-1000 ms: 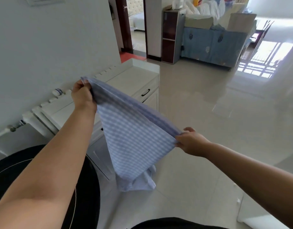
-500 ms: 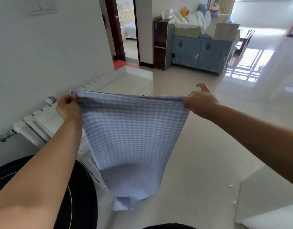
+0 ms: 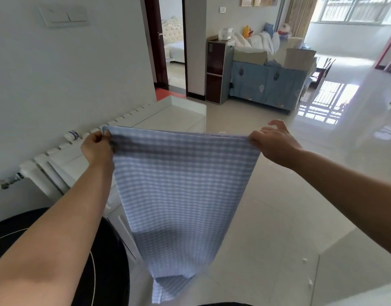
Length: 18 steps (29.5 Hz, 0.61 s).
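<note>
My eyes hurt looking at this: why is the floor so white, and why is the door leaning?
Head view: sunlight from the window glares off the glossy floor, washing it out; the head view's wide-angle lens tilts the door frame; the checked cloth looks fairly sharp.

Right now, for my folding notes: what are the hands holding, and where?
A blue checked cloth, pinched at its top corners: left hand one, right hand the other.

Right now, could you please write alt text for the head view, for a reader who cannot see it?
A person's left hand and right hand pinch the top corners of a blue checked cloth, holding it spread and hanging above a pale tiled floor, beside a white cabinet.
</note>
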Tool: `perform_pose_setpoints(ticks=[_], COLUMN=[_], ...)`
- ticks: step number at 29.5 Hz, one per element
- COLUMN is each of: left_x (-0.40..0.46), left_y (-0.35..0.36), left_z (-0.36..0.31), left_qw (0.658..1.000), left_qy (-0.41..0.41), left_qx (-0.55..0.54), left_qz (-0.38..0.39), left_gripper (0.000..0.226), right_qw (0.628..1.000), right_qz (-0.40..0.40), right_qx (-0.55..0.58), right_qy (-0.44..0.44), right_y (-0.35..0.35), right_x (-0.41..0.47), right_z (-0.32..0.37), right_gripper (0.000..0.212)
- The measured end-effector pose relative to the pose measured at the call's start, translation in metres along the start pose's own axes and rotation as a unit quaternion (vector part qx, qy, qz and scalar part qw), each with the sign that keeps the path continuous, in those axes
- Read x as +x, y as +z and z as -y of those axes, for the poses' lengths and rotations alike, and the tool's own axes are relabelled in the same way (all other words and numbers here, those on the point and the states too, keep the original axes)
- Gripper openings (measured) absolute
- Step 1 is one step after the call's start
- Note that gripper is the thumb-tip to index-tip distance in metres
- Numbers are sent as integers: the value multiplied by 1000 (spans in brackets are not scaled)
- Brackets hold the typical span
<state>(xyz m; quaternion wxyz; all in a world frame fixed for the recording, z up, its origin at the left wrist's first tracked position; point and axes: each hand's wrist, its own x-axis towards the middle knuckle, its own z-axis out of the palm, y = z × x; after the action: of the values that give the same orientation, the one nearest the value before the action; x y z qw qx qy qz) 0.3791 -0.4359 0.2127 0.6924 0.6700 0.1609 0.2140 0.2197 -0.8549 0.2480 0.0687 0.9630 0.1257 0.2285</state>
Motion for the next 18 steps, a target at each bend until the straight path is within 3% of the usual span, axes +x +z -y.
perform_pose_setpoints(ticks=[2,6,9,11,15,18], left_x=[-1,0,0,0,6,25], left_y=[0,3,8,11,17,16], left_z=[-3,0,-1,-3,-15,-29], left_qw=[1000,998,995,992,985,966], left_qy=[3,38,62,47,6,1], left_qx=[-8,25,65,66,69,203], left_qz=[28,49,54,96,156,163], left_gripper=[16,12,14,16,21,32], right_qw=[999,997,992,983,965,910], right_qz=[-21,-1,70,135,198,238], right_qx=[20,-26,-72,-92,96,287], right_qy=[37,72,78,87,141,180], right_y=[3,11,18,21,16,10], right_x=[-1,-4,-6,-5,3,9], right_z=[4,14,23,26,33,55], right_gripper=[16,38,65,62,28,21])
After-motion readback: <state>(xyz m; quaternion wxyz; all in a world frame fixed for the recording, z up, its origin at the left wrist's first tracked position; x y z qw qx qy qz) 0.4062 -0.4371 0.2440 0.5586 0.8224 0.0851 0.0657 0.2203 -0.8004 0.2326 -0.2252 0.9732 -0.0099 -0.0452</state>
